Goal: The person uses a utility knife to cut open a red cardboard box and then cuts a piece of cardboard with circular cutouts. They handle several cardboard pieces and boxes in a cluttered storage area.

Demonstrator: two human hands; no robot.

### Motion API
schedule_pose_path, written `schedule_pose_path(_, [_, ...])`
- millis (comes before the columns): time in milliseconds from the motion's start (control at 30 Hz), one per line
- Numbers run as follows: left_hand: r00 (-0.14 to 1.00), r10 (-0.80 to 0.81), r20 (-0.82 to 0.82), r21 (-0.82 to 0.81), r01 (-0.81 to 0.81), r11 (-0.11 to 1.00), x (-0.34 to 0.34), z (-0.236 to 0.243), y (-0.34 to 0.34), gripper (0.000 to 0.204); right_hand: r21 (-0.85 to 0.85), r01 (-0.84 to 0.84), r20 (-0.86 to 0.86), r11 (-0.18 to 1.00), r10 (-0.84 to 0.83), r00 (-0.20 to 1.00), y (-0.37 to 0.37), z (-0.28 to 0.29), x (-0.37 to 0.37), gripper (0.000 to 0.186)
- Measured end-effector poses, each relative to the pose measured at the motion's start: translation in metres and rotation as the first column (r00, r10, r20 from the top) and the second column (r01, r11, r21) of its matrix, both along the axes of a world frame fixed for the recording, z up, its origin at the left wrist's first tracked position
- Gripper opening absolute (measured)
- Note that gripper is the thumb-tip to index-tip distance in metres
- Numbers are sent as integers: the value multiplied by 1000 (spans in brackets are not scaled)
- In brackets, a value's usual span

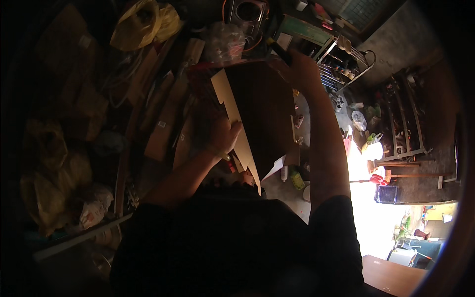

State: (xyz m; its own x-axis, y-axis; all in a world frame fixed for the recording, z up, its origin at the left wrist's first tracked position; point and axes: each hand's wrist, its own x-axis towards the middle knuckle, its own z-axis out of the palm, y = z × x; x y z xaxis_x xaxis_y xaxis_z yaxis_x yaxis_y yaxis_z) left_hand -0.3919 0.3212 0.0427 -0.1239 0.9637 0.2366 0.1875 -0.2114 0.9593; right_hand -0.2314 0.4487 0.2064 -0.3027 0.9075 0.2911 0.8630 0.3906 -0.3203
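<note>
A large piece of cardboard stands before me, its broad dark brown face in shadow and a pale, notched flap running along its left side. My left hand is closed on the pale flap about halfway along, with its other fingers partly hidden. Up at the far right corner of the cardboard, my right hand is closed round a dark stick-like tool with a yellowish end. Its exact kind is too dim to make out. A white sheet-like corner sticks out by the cardboard's near end.
Flat cardboard pieces lean at the left, with yellow plastic bags farther off. A clear plastic bag and a gas stove are at the far side. Metal racks and a blue crate stand on the right.
</note>
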Motion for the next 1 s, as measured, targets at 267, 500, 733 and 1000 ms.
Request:
schedule_pose_path(267, [994,-7,-112,-212,-17,977,-17,-16,6,18,-67,-95,107,993,101,989,-5,-26,-11,51])
schedule_pose_path(500, [998,53,28,-182,-47,982,-17,-3,4,15,-131,-226,-253,965,188,949,5,-53,-7,52])
schedule_pose_path(733, [956,178,232,-70,-166,984,-23,-20,5,13,-356,-131,-223,925,53,974,-30,-54,-1,55])
schedule_pose_path(1000, [946,138,294,-150,-97,984,-28,-20,5,13,-281,-196,-402,939,70,913,-29,-117,35,49])
